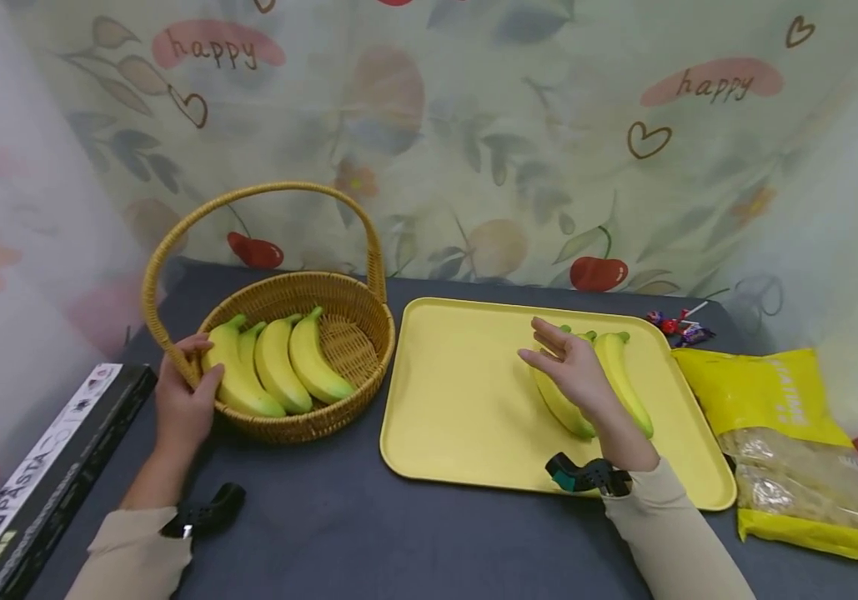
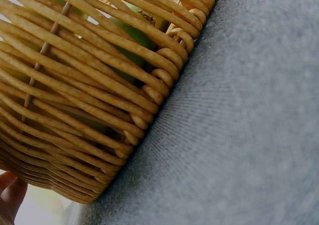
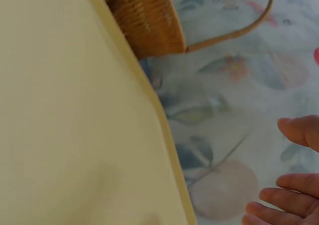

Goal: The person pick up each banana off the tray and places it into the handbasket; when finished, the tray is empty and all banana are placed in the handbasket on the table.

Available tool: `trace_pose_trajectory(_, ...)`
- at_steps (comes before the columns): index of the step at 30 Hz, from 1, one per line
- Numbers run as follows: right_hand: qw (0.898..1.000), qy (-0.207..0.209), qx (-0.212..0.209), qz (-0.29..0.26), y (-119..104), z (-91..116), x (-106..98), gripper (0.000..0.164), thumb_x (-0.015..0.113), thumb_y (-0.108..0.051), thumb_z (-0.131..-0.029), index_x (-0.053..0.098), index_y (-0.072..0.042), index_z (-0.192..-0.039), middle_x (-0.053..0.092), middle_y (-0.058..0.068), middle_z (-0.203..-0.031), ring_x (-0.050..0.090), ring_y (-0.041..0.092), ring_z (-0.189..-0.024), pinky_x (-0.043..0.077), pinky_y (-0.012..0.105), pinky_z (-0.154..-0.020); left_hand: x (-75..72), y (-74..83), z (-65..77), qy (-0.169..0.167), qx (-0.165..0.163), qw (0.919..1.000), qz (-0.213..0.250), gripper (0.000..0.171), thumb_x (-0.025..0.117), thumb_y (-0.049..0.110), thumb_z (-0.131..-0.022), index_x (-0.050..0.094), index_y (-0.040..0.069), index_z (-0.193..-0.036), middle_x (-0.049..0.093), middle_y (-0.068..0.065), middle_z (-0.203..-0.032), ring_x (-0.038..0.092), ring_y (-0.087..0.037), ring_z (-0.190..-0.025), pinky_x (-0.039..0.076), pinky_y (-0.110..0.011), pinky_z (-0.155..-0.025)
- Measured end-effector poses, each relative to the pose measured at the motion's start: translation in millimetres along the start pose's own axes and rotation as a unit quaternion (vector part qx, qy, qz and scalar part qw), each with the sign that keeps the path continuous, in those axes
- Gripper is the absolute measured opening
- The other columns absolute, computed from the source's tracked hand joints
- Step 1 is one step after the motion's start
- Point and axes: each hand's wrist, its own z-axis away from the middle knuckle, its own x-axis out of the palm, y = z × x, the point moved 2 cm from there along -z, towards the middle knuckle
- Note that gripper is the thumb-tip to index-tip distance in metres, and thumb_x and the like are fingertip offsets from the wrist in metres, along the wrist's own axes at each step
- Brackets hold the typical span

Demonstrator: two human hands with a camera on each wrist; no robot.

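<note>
At the left, a woven wicker basket (image 1: 271,429) with a tall arched handle holds several yellow bananas (image 1: 278,367) lying side by side. My left hand (image 1: 187,396) grips its rim at the handle's left foot, the thumb near the outermost banana. The left wrist view is filled by the basket's woven side (image 2: 84,80), with only fingertips (image 2: 11,197) in the lower corner. My right hand (image 1: 574,375) hovers over a yellow tray (image 1: 459,392), fingers extended and holding nothing. Under it lie bananas (image 1: 622,379), partly hidden by the hand. The right wrist view shows its fingers spread apart from the thumb.
A yellow bag with a clear window (image 1: 796,467) lies against the tray's right edge. Small wrapped candies (image 1: 687,329) sit behind the tray's far right corner. A long black pasta box (image 1: 53,467) lies along the left side. A printed curtain (image 1: 459,125) hangs behind the dark tabletop.
</note>
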Motion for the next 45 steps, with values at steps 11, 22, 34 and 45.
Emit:
trace_pose_trajectory(11, 0.999, 0.022, 0.029, 0.034, 28.9, -7.7, -1.6, 0.064, 0.058, -0.017, -0.091, 0.028, 0.001, -0.144, 0.025, 0.020, -0.151, 0.023, 0.034, -0.140, 0.026, 0.042, -0.111, 2.1, -0.4, -0.7, -0.001, 0.001, 1.0000, 0.000, 0.029, 0.056, 0.004, -0.086, 0.053, 0.000, -0.115, 0.051, -0.007, -0.125, 0.044, -0.007, -0.123, 0.034, -0.011, -0.099)
trace_pose_trajectory(22, 0.996, 0.053, 0.025, 0.071, 36.8, -10.3, 0.7, 0.061, 0.058, -0.005, -0.088, 0.030, 0.005, -0.142, 0.028, 0.021, -0.149, 0.026, 0.035, -0.138, 0.029, 0.041, -0.110, 2.7, 1.9, -0.8, 0.000, 0.002, 1.0000, -0.002, 0.029, 0.056, 0.002, -0.086, 0.052, -0.003, -0.114, 0.051, -0.007, -0.126, 0.045, -0.007, -0.122, 0.034, -0.010, -0.096)
trace_pose_trajectory(34, 0.995, 0.070, 0.030, 0.059, 36.5, -11.2, 5.9, 0.061, 0.056, 0.006, -0.085, 0.032, 0.007, -0.140, 0.029, 0.022, -0.148, 0.027, 0.033, -0.138, 0.030, 0.040, -0.109, 1.3, -2.8, -2.3, 0.007, 0.007, 0.9999, 0.009, 0.028, 0.056, 0.003, -0.086, 0.054, -0.001, -0.113, 0.052, -0.001, -0.120, 0.044, -0.005, -0.123, 0.032, -0.013, -0.101)
trace_pose_trajectory(45, 0.996, 0.051, 0.021, 0.068, 44.3, -10.8, 9.6, 0.059, 0.057, 0.003, -0.086, 0.033, 0.005, -0.140, 0.029, 0.020, -0.149, 0.023, 0.033, -0.140, 0.027, 0.045, -0.110, 2.0, -3.2, -1.5, 0.001, 0.000, 1.0000, 0.003, 0.029, 0.055, 0.004, -0.086, 0.053, 0.000, -0.114, 0.051, -0.004, -0.123, 0.044, -0.006, -0.123, 0.033, -0.013, -0.101)
